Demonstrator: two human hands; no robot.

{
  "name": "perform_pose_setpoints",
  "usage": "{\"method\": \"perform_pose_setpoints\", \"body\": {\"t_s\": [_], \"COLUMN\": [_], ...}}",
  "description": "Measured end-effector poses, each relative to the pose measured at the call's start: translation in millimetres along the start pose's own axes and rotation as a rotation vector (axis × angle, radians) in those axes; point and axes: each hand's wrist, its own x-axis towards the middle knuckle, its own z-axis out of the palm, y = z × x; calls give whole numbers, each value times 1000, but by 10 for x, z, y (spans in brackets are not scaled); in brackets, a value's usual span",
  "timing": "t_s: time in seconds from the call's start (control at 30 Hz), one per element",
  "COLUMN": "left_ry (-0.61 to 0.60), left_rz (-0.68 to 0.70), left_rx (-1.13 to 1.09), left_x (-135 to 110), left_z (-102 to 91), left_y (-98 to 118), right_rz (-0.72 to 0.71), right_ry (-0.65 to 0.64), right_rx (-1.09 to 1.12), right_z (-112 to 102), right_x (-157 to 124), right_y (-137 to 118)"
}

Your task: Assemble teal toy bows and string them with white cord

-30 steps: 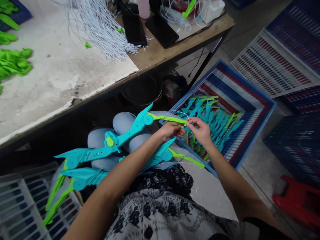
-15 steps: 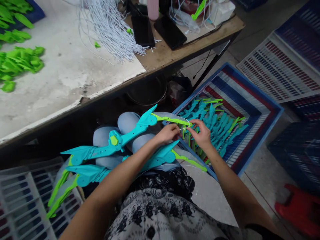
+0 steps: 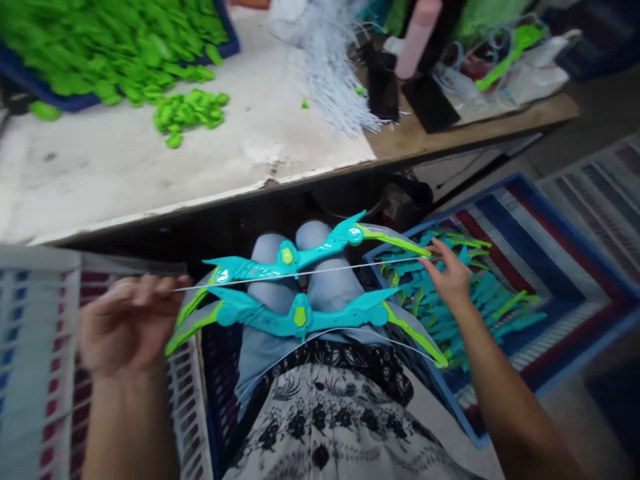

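Two teal and green toy bows lie across my lap, the far bow (image 3: 295,257) above the near bow (image 3: 300,313). A thin white string (image 3: 280,276) runs taut along the far bow. My left hand (image 3: 127,323) is out to the left, blurred, its fingers pinched on the string's left end. My right hand (image 3: 450,277) pinches the string at the bow's green right tip, over a blue crate (image 3: 565,287) of teal bow parts (image 3: 480,293).
A worn white table (image 3: 200,167) ahead carries green plastic pieces (image 3: 185,113), a bundle of white strings (image 3: 335,80), a pink bottle (image 3: 417,37) and dark phones. A slatted crate (image 3: 35,373) stands at my left, another crate at far right.
My left hand left the bow's right tip and swept far left, drawing the string out along the bow. The camera turned left and the bows now lie level across my lap.
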Motion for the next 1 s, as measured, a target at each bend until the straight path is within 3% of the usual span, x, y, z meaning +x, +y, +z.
{"method": "perform_pose_setpoints", "body": {"t_s": [0.1, 0.2, 0.33, 0.4, 0.47, 0.6, 0.67, 0.77, 0.87, 1.0], "left_ry": [-78, -222, -358, -380, -394, -337, -227, -4, 187, 422], "left_rz": [13, -22, 180, 226, 192, 78, -56, -192, -57, 193], "left_rx": [38, 201, 674, 905, 1018, 876, 588, 83, -107, 16], "left_x": [-266, -420, -524, -588, -668, -769, -736, -583, -379, -104], "left_z": [141, 344, 377, 279, 164, 28, 11, 0, -52, -264], "left_y": [-269, -672, -1122, -1242, -1294, -1260, -1176, -934, -613, -314], "right_rz": [-135, -357, -838, -955, -963, -862, -834, -785, -618, -440], "right_ry": [11, 16, -366, -552, -675, -707, -741, -918, -1078, -1182], "right_rx": [-149, -87, 24, -49, -142, -197, -125, 112, 322, 406], "right_z": [137, 534, 1264, 1567, 1764, 1852, 1814, 1751, 1726, 1736], "right_x": [229, 439, 455, 399, 365, 469, 615, 888, 1121, 1278], "right_y": [-253, -959, -2173, -2590, -2803, -2781, -2668, -2492, -2384, -2379]}}
